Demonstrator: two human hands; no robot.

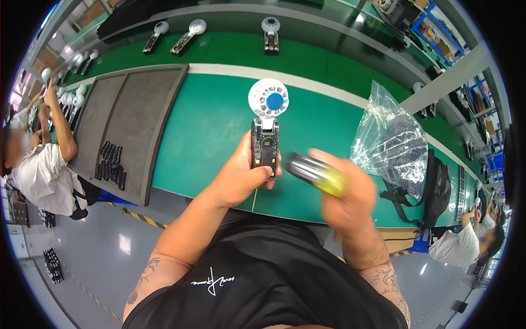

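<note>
My left hand (239,170) grips a handheld fan (265,143) by its handle, thumb across the lower end. The fan stands head away from me, with a round white slotted head and a blue disc at its middle. Its black handle lies open, showing a circuit board and small parts inside. Just right of the handle, my right hand (350,192) is closed around a black and yellow rounded tool (313,172). Motion smears both this hand and the tool, so its exact kind is unclear. The tool's black end points at the fan without visibly touching it.
A grey divided tray (127,120) at left holds several black parts (113,164). Right of my hands lie a clear plastic bag (388,140) of dark pieces and a black strapped bag (436,189). More fans (270,36) lie on the green belt beyond. People work at both sides.
</note>
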